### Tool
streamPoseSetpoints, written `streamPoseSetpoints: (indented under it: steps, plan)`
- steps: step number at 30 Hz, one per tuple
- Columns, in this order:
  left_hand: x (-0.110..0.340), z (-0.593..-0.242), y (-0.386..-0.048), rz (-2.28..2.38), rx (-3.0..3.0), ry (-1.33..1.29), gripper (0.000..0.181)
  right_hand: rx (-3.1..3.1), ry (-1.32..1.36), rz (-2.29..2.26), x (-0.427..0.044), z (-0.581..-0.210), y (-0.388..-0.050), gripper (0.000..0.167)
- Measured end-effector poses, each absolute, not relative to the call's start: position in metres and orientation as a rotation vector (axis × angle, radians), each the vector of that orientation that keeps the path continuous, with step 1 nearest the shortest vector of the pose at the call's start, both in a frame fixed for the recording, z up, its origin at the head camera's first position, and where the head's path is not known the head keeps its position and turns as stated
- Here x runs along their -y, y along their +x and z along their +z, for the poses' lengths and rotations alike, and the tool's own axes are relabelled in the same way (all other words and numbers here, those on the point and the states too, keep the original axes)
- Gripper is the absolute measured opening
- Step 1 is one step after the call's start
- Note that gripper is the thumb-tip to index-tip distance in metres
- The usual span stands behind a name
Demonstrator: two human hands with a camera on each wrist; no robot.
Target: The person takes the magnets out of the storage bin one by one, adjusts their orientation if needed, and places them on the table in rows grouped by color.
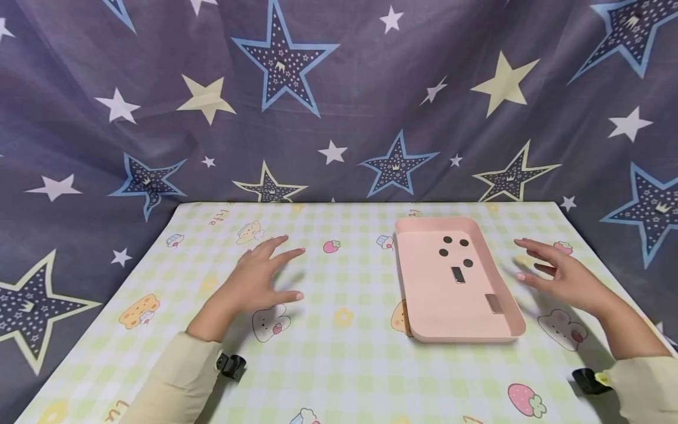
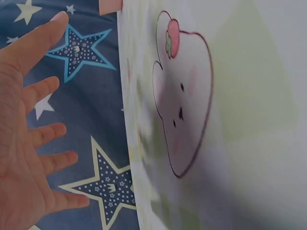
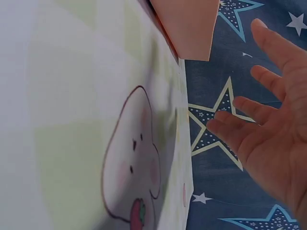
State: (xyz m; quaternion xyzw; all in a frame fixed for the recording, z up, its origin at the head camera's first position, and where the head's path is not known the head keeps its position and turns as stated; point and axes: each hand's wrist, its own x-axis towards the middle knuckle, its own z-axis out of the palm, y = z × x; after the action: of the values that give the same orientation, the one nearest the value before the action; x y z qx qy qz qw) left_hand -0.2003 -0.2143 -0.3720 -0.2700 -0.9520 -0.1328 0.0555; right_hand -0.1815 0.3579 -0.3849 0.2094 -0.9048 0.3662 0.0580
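A pink rectangular tray [image 1: 434, 321] lies on the table, right of the middle in the head view. Inside it are several small dark discs [image 1: 447, 239] near the far end, a shiny dark rectangular piece [image 1: 458, 275] at the middle and a flat brownish-grey rectangular piece [image 1: 494, 303] by the right wall. My left hand [image 1: 256, 277] hovers over the cloth, well left of the tray, fingers spread and holding nothing. Just right of the tray, apart from it, my right hand [image 1: 569, 277] is raised with relaxed fingers and nothing in them. In the right wrist view the tray's corner [image 3: 192, 28] shows near the top.
A checked tablecloth [image 1: 339, 365] with printed cartoon figures covers the table. Behind it hangs a dark curtain [image 1: 339, 123] with stars. Small black devices [image 1: 231, 366] sit at both wrists, by the sleeves.
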Motion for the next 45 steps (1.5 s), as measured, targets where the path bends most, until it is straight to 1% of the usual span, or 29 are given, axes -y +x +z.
streamPoseSetpoints:
  steps: [3, 8, 23, 33, 45]
  plan:
    - [0.21, -0.372, -0.202, -0.446, 2.873, -0.853, 0.078, 2.721, 0.641, 1.181, -0.357, -0.386, -0.183, 0.063]
    - [0.202, -0.372, -0.204, -0.521, 2.877, -0.879, 0.075, 2.711, 0.621, 1.3, -0.356, -0.388, -0.186, 0.063]
    - [0.173, -0.368, -0.212, -0.756, 2.779, -1.017, 0.06, 2.788, 0.559, 1.478, -0.354, -0.398, -0.19, 0.058]
    - [0.156, -0.361, -0.218, -0.86, 2.739, -1.099, 0.057, 2.745, 0.554, 1.702, -0.353, -0.403, -0.196, 0.051]
    - [0.137, -0.357, -0.225, -0.934, 2.689, -1.206, 0.055, 2.687, 0.579, 1.956, -0.35, -0.407, -0.203, 0.053]
